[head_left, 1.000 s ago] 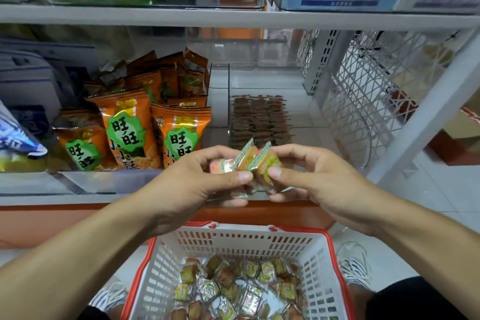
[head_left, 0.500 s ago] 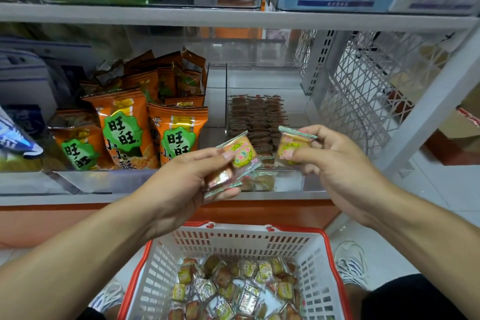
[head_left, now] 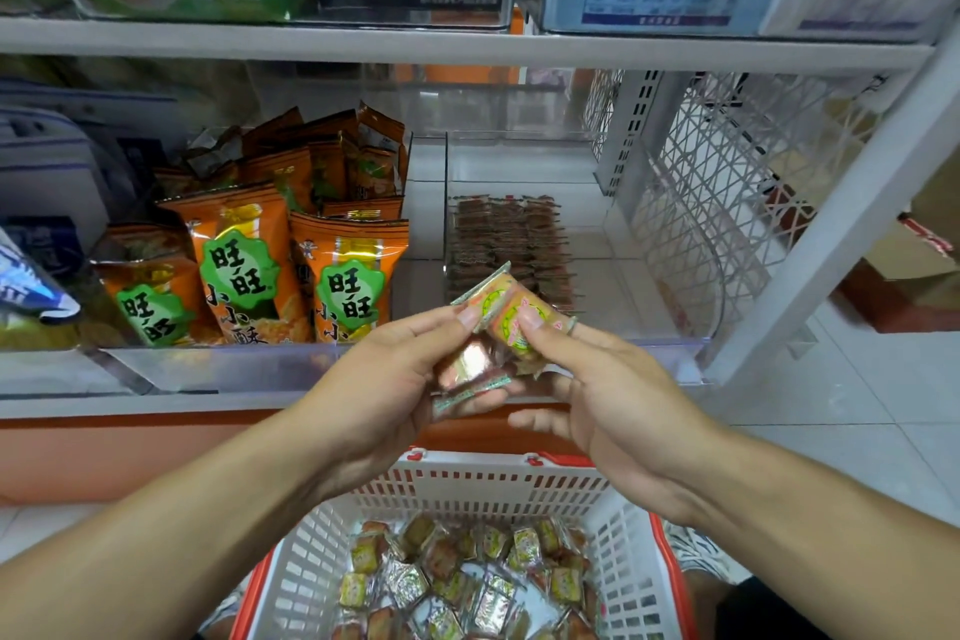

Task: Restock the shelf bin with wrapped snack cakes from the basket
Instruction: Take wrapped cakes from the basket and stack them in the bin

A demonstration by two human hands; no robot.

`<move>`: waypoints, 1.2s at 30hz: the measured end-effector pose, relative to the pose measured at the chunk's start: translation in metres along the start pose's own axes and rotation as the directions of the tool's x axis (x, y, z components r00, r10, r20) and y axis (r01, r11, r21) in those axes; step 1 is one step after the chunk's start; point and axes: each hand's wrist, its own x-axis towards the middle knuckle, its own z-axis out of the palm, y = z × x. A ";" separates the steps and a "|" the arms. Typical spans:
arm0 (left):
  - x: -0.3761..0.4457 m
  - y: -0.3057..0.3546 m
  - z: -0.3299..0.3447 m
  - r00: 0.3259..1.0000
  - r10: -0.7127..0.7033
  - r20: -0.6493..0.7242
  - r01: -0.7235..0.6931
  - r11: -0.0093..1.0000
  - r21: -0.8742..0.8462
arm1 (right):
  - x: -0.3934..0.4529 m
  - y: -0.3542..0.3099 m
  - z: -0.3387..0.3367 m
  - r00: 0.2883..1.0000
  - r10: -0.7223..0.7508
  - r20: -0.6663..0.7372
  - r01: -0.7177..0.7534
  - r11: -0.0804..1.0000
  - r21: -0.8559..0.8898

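My left hand (head_left: 384, 390) holds a small stack of wrapped snack cakes in front of the shelf edge. My right hand (head_left: 602, 390) pinches the top wrapped snack cake (head_left: 511, 309) of that stack with thumb and forefinger. Behind the hands stands the clear shelf bin (head_left: 524, 161), with neat rows of cakes (head_left: 506, 244) at its middle and bare floor around them. Below my arms sits the white basket with a red rim (head_left: 493, 483), holding several loose wrapped cakes (head_left: 457, 582).
Orange snack bags (head_left: 291, 250) fill the bin to the left. A white wire mesh panel (head_left: 711, 203) and a slanted white post (head_left: 841, 224) close off the right side. The upper shelf (head_left: 467, 44) carries boxed goods overhead.
My right hand had carried one cake up toward the bin. It is now back at the left hand's stack, pinching the top cake. Both hands sit slightly lower and closer together.
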 end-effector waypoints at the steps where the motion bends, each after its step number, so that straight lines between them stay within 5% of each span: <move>1: 0.000 0.000 0.001 1.000 -0.001 -0.008 0.001 1.000 -0.013 | 0.000 -0.001 0.000 1.000 -0.015 -0.012 0.015 1.000 -0.005; 6: 0.003 0.000 -0.002 0.990 0.071 -0.124 -0.069 0.997 0.026 | 0.015 -0.041 -0.022 0.954 -0.281 -0.104 0.261 0.950 -0.174; 9: 0.002 -0.001 -0.004 0.972 0.179 -0.155 -0.156 0.977 0.149 | 0.030 -0.064 -0.051 0.892 -0.434 -0.124 0.258 0.715 -0.649; 12: 0.003 -0.004 -0.004 0.961 0.232 -0.152 -0.197 0.957 0.212 | 0.046 -0.061 -0.072 0.932 -0.358 -0.064 0.078 0.368 -0.926; 21: 0.009 -0.012 -0.008 0.967 0.216 -0.132 -0.177 0.950 0.256 | 0.100 -0.052 -0.064 0.988 -0.151 -0.030 -0.035 -0.035 -0.999; 25: 0.007 -0.012 -0.010 0.977 0.176 -0.117 -0.149 0.967 0.205 | 0.108 -0.046 -0.064 0.987 -0.149 -0.069 -0.072 -0.019 -0.997; 29: 0.006 -0.009 -0.010 0.993 0.055 -0.107 -0.058 0.998 -0.023 | 0.102 -0.050 -0.062 0.990 -0.115 -0.084 -0.089 -0.033 -0.995; 31: 0.005 -0.005 -0.010 0.996 0.035 -0.080 -0.042 0.995 -0.092 | 0.090 -0.056 -0.058 0.977 -0.212 -0.041 -0.056 -0.064 -0.996; 32: 0.004 -0.003 -0.009 0.997 0.045 -0.068 -0.051 0.994 -0.092 | 0.082 -0.058 -0.054 0.951 -0.310 -0.008 -0.013 -0.014 -1.000; 34: 0.002 -0.001 -0.010 0.994 0.092 -0.056 -0.096 0.994 -0.061 | 0.064 -0.058 -0.039 0.912 -0.407 0.039 0.173 0.298 -0.939; 36: 0.001 -0.002 -0.010 0.988 0.152 -0.035 -0.153 0.988 -0.019 | 0.043 -0.052 -0.018 0.947 -0.290 0.140 0.297 0.617 -0.729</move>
